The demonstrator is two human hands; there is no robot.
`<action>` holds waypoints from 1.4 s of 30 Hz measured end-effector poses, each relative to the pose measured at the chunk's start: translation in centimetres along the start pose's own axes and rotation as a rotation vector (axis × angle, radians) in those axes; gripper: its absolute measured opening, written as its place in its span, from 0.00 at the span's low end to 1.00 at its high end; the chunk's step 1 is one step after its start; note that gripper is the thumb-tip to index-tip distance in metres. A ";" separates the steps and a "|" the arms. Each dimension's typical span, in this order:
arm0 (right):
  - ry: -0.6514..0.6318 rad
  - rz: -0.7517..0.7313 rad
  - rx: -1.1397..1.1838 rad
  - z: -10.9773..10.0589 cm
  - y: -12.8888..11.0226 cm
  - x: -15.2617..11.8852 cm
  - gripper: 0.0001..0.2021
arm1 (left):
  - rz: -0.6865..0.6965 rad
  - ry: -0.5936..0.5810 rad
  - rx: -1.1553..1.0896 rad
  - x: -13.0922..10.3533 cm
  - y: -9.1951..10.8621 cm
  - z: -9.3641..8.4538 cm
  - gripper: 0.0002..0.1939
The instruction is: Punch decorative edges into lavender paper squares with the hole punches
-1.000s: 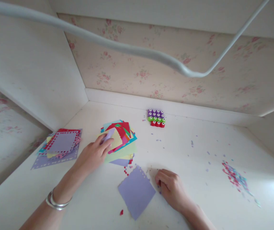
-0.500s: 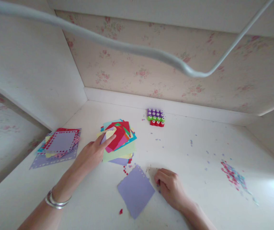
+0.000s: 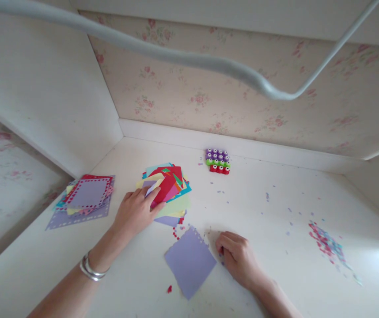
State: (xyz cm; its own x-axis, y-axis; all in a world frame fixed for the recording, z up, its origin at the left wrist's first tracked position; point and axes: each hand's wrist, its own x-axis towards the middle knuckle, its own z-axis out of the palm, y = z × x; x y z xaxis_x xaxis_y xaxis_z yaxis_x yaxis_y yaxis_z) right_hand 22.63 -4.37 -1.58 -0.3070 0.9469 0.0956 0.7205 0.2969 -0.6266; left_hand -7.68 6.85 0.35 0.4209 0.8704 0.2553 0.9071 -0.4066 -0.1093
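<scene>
My left hand [image 3: 136, 211] reaches over a loose pile of coloured paper sheets [image 3: 168, 185], in red, yellow, blue, green and purple. Its fingers are bent around a purple sheet of paper [image 3: 150, 189], whose edge stands up under the fingertips beside a yellow one. On the white table, my right hand [image 3: 237, 256] rests closed, fingers curled in; whatever may be inside is hidden. Just left of it lies a purple paper square [image 3: 190, 264], set cornerwise, with small holes punched along its upper right edge.
A stack of papers with punched borders [image 3: 88, 194] lies at the left. Several purple, green and red craft punches [image 3: 217, 160] stand near the back wall. Punched-out paper bits [image 3: 327, 243] are heaped at the right, with more scattered about. A pale cable [image 3: 209, 62] crosses above.
My left hand has shifted slightly right over the pile, its fingers more bent over the sheet. The right hand stays put; the whole view has moved slightly.
</scene>
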 end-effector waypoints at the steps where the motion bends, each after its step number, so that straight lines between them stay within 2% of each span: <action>1: 0.000 0.000 0.002 0.0 0.0 0.0 0.14 | 0.007 0.003 -0.003 0.0 -0.1 0.1 0.21; 7: 0.003 0.001 0.008 -0.1 -0.2 0.1 0.14 | 0.082 0.040 -0.002 -0.1 -1.2 0.6 0.16; 14: 0.007 -0.006 0.021 0.0 0.0 0.0 0.14 | -0.142 0.081 -0.028 -0.3 -1.3 0.9 0.11; 17: 0.000 -0.014 0.026 0.0 0.0 0.0 0.14 | -0.151 0.112 -0.043 -0.3 -1.1 0.9 0.13; 22: 0.003 -0.010 0.025 0.0 0.0 0.0 0.13 | 0.001 0.113 0.011 -0.3 -1.2 0.7 0.25; 25: 0.006 -0.014 0.024 0.0 0.0 0.1 0.14 | 0.031 0.104 0.014 -0.1 -1.5 0.7 0.22; 30: 0.012 -0.009 0.013 -0.1 -0.1 0.1 0.14 | -0.046 0.176 -0.011 0.9 -1.2 0.4 0.21; 36: 0.013 -0.013 0.014 -0.3 -0.4 0.1 0.14 | 0.030 0.039 -0.043 1.5 -0.7 0.9 0.29; 42: 0.009 -0.006 0.001 -0.2 -0.4 0.1 0.14 | 0.034 0.035 -0.032 1.7 -1.0 1.4 0.21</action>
State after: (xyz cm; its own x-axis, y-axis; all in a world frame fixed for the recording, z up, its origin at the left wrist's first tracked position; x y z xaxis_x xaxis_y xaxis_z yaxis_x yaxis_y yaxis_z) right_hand 22.47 -4.31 -1.17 -0.3053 0.9463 0.1065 0.7179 0.3022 -0.6272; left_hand -7.87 9.16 -0.43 0.4503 0.8459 0.2858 0.8913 -0.4449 -0.0877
